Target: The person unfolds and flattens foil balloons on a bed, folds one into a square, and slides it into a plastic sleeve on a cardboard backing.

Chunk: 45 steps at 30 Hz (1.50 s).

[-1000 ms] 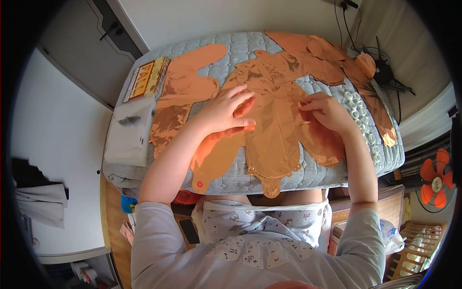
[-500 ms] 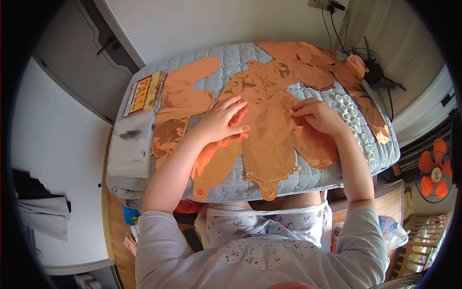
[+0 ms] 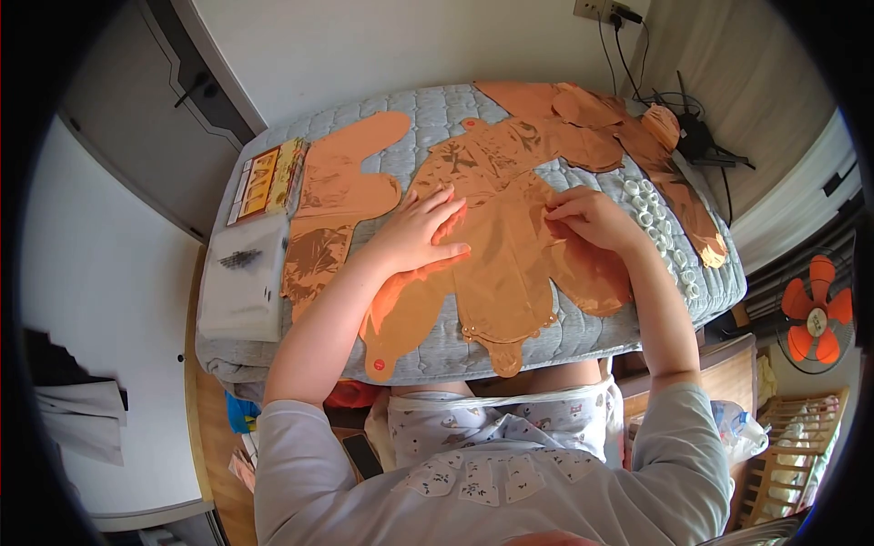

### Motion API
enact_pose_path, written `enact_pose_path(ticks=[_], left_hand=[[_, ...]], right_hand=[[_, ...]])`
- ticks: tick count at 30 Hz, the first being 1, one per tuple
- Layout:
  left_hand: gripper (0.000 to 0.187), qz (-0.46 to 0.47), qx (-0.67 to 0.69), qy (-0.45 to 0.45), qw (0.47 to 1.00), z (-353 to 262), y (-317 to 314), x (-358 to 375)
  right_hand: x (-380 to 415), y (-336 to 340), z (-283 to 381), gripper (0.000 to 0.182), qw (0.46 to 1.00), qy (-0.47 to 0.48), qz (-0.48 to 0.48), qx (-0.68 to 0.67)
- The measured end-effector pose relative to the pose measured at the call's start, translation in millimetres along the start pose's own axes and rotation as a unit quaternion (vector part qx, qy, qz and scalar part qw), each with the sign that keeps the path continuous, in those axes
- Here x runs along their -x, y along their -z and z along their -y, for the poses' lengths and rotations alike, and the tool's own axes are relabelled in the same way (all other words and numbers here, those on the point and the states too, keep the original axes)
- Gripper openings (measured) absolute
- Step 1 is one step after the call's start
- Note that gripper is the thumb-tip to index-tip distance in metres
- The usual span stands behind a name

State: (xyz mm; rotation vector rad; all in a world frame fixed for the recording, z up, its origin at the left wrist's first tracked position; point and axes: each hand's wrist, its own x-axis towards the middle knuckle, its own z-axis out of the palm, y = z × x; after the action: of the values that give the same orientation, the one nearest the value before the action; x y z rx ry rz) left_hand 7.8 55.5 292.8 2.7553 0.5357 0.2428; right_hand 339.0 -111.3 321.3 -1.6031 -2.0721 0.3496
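A large flat sheet of orange-copper foil [image 3: 505, 264], with rounded lobes and a small red dot at its lower left, lies on the grey quilted mattress [image 3: 428, 359]. My left hand [image 3: 423, 229] rests on the foil's left part, palm down with fingers spread. On the right, my right hand [image 3: 587, 217] has thumb and fingertips pinched together at the foil's edge. Another foil piece [image 3: 346, 173] lies to the left of my left arm. More foil [image 3: 583, 118] is spread at the back right.
At the mattress's left are a printed box [image 3: 266, 180] and a clear plastic bag [image 3: 241, 278]. Several white rings [image 3: 651, 218] lie right of my right hand. A black router [image 3: 701, 141] with cables stands behind, and an orange-bladed fan [image 3: 817, 318] is at far right.
The whole view has shifted slightly. Both hands keep nearly the same places on the foil, with no clear change in their grip.
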Motion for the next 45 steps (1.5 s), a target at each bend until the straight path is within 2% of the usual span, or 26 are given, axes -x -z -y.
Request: enact_pose_path(ticks=[6, 9, 15, 17, 20, 23, 33, 39, 41, 45], left_hand=[[0.084, -0.001, -0.004, 0.001, 1.0, -1, 0, 0], [0.085, -0.007, -0.005, 0.003, 1.0, 0, -1, 0], [0.087, -0.014, 0.001, 0.007, 1.0, -1, 1, 0], [0.086, -0.018, 0.001, 0.008, 1.0, -2, 2, -1], [0.085, -0.014, 0.032, 0.018, 0.999, 1, 0, -1], [0.084, -0.025, 0.026, 0.005, 0.999, 3, -1, -1], [0.082, -0.014, 0.02, -0.004, 1.0, 7, -3, -1], [0.083, -0.017, 0.038, 0.007, 0.999, 2, 1, -1], [0.083, -0.014, 0.041, 0.013, 0.999, 2, 1, 0], [0.085, -0.009, 0.03, 0.009, 0.999, 5, 0, 0]], right_hand=[[-2, -1, -4, 0.024, 1.0, 0.009, -0.015, -0.025], [-8, 2, 2, 0.024, 0.998, -0.02, -0.023, -0.049], [-47, -14, -1, 0.017, 0.995, -0.012, -0.049, 0.085], [-58, -22, 1, 0.02, 0.99, -0.061, -0.061, 0.115], [-68, -37, -5, 0.022, 0.984, -0.069, -0.096, 0.135], [-70, -42, 1, 0.023, 0.982, -0.093, -0.088, 0.136], [-69, -44, 5, 0.025, 0.978, -0.09, -0.1, 0.156], [-69, -34, -6, 0.029, 0.984, -0.086, -0.097, 0.12], [-64, -14, 8, 0.028, 0.983, -0.15, -0.04, 0.093], [-32, 7, 23, 0.027, 0.989, -0.105, 0.011, 0.1]])
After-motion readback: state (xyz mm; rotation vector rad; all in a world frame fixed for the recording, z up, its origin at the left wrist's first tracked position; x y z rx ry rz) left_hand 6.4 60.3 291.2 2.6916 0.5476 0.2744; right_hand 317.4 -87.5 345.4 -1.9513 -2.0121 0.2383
